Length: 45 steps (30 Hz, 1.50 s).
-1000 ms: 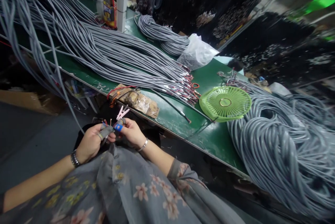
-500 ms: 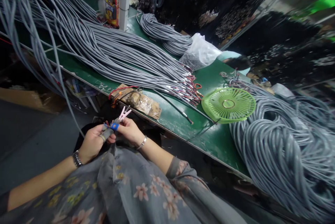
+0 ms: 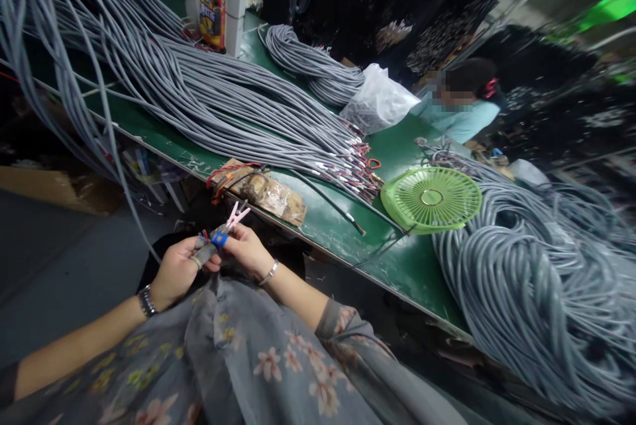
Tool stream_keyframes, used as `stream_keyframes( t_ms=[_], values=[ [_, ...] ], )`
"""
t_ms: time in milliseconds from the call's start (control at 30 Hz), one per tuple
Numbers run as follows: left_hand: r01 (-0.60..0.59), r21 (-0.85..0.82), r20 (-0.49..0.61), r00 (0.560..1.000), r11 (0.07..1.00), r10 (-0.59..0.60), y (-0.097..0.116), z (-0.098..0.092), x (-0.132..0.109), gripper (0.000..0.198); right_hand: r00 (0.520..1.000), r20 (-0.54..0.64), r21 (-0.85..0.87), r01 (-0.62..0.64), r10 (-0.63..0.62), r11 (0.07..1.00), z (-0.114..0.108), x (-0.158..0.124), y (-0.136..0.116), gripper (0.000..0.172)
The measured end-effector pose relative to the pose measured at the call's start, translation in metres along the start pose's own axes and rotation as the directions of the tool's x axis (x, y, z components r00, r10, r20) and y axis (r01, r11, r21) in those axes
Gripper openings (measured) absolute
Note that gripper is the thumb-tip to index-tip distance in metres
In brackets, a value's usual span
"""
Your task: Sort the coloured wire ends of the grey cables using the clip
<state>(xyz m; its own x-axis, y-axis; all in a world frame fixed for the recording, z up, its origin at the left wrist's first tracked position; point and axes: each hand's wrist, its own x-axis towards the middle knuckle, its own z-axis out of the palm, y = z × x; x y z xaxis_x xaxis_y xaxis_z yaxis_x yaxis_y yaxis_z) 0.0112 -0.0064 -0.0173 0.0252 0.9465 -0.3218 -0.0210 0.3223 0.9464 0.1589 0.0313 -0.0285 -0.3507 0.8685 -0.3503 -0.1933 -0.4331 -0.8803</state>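
My left hand is closed around the end of a grey cable, which hangs down from the bundle on the left. Thin coloured wires fan out at its fingertips. My right hand meets it, fingers pinched near the wires. A blue band wraps the right thumb, and grey wrapping shows on the fingers. From the right fist sticks up a small V-shaped pink-handled tool; its lower part and exact kind are hidden. Both hands are low in front of my body, off the table's near edge.
Long grey cables with stripped ends lie across the green table. A taped cardboard piece sits at the near edge. Further right are a green basket and coiled cables. A white bag and a co-worker are beyond.
My hands stay almost in place, with only slight finger movement at the wires. The co-worker across the table has risen into fuller view, and another person's arm appears at the top.
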Motion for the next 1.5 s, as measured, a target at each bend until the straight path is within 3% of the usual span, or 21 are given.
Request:
stream_keyframes(
  t_ms=[367,533,667,833,1067,1200,1300,1500],
  values=[
    [-0.003,-0.058,-0.015,1.000,0.998,0.003,-0.001,0.002,0.002,0.022,0.996,-0.074,0.033,0.054,-0.051,0.998,0.004,0.003,0.010,0.051],
    [0.053,0.085,0.152,0.986,0.995,-0.065,0.005,-0.001,0.006,0.017,0.999,-0.034,-0.043,0.018,-0.019,0.999,0.001,-0.002,0.006,0.053],
    [0.058,0.124,0.186,0.979,0.991,-0.081,0.007,-0.003,0.007,0.019,0.998,-0.034,-0.098,0.041,-0.044,0.994,-0.001,-0.004,0.004,0.051],
    [0.053,0.044,0.113,0.992,0.998,-0.057,0.003,-0.001,0.005,0.025,0.994,-0.097,-0.056,0.053,-0.058,0.997,-0.001,0.000,0.004,0.047],
    [0.022,-0.081,0.057,0.998,0.996,-0.018,0.004,-0.002,-0.001,0.024,0.999,0.031,0.202,0.017,-0.024,0.979,-0.015,-0.001,0.014,0.044],
    [0.030,-0.144,0.033,0.999,0.989,-0.025,0.013,-0.001,-0.006,0.031,1.000,-0.007,0.320,-0.012,0.015,0.947,-0.028,0.000,0.012,0.048],
    [0.071,-0.206,0.051,0.997,0.976,-0.062,0.022,0.003,-0.008,0.035,0.999,-0.031,0.305,0.001,0.008,0.952,-0.030,0.005,0.004,0.055],
    [0.162,-0.273,0.165,0.979,0.948,-0.120,0.040,0.014,-0.005,0.039,0.988,-0.041,0.145,0.153,-0.148,0.978,-0.021,0.015,-0.007,0.061]
  ],
)
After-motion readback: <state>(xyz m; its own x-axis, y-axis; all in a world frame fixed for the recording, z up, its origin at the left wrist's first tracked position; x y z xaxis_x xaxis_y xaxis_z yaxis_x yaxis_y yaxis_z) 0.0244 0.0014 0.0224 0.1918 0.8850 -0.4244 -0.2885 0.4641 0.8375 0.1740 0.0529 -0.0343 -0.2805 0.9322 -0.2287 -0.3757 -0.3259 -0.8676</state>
